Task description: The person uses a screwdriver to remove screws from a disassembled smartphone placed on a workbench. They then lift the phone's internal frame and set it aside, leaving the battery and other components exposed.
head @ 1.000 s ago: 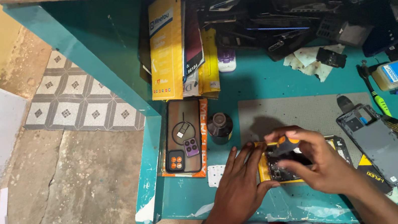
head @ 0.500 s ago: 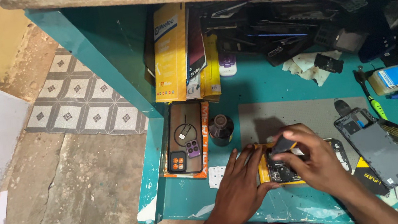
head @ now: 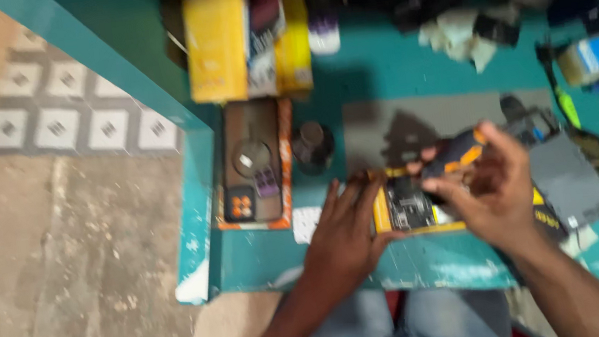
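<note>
Raised off the opened phone [head: 407, 208], right hand [head: 496, 190] fingers pinch an orange-black screwdriver [head: 454, 155]; left hand [head: 346, 235] steadies it, fingers spread.

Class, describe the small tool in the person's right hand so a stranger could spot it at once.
Start at the teal workbench, then the grey mat on it. Just below, the right hand holds a stubby tool over an opened phone. Its black-and-orange grip sets it apart.

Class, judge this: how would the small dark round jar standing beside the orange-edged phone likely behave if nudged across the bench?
The small dark jar looks squat and upright, so it would probably slide rather than tip. Its round body would likely roll if knocked over. It stands close beside the phone, so a push leftward would probably bump it.
</note>
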